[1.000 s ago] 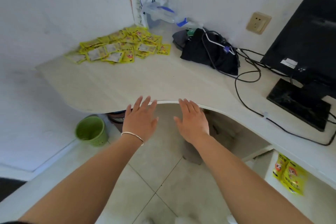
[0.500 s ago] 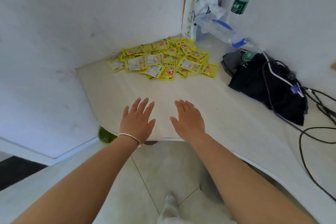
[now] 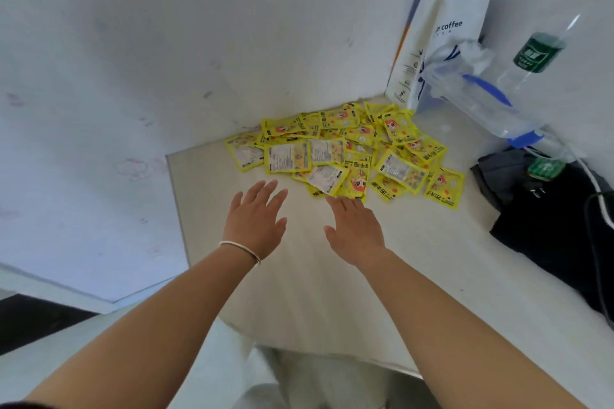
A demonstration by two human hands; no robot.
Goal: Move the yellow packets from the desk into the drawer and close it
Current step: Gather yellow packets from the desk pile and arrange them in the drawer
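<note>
Left hand: the left hand (image 3: 254,221) is flat over the desk (image 3: 332,292), palm down, fingers straight and slightly spread, gripping nothing; it sits just short of the pile, with a bare strip of desk between fingertips and packets
Right hand: the right hand (image 3: 354,231) is also flat and palm down, fingers straight and close together, holding nothing; its fingertips lie at the near edge of the pile, and whether they touch the closest packet cannot be told
Packets: the yellow packets (image 3: 349,149) lie in a loose overlapping heap at the desk's far corner, close to where the two walls meet; some show a cartoon front, others a white printed back
Bracelet: a thin pale bracelet (image 3: 241,251) circles the left wrist
Desk: pale wood-look top with a curved near edge
Paper bag: a white paper bag (image 3: 445,43) printed with "coffee" stands upright in the corner, just behind the heap
Bottles: a green-label bottle (image 3: 538,53) stands against the right wall; a blue-cap bottle (image 3: 481,106) lies tilted beside the paper bag
Black bag: a dark cloth bag (image 3: 548,216) rests on the desk to the right of the heap, apart from it
</note>
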